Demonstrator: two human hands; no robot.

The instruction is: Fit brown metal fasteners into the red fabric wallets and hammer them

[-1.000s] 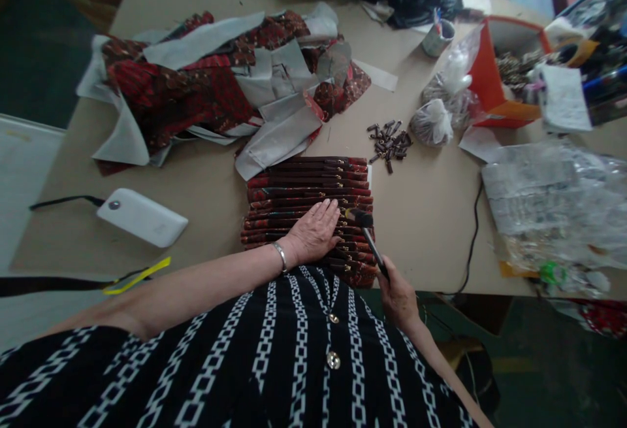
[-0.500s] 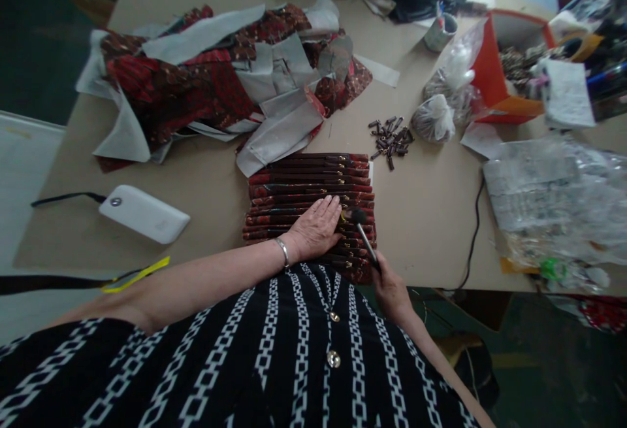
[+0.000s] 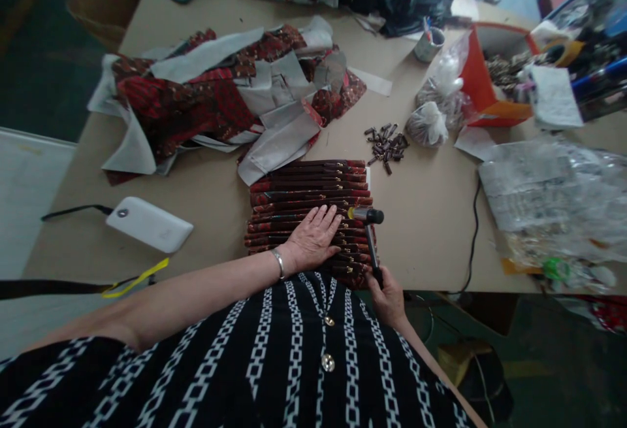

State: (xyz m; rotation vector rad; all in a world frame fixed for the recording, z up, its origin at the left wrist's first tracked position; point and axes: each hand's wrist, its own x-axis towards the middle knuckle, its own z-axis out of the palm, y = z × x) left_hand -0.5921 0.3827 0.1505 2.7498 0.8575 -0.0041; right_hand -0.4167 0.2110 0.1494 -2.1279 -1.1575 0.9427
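Note:
A stack of dark red and brown patterned fabric pieces with zippers (image 3: 279,219) lies in overlapping rows at the table's front edge. My left hand (image 3: 313,237) rests flat on it, fingers stretched out toward the zipper pulls on the right side. In my right hand (image 3: 389,297), closed round the black handle, is a hammer (image 3: 371,217). Its head, with a yellow face on the left and a black one on the right, is over the right part of the stack; whether it touches the fabric I cannot tell.
Small dark zipper pulls (image 3: 386,145) lie in a pile behind the stack. Crumpled red fabric with white backing (image 3: 196,101) spreads over the back left. A white power bank (image 3: 149,223) is at left. Rightward are tied plastic bags (image 3: 428,124), an orange box (image 3: 473,82) and clear packaging (image 3: 529,186).
The hammer head has turned and now shows side-on, a little farther right. My left hand stays flat on the stack. The whole view has shifted slightly.

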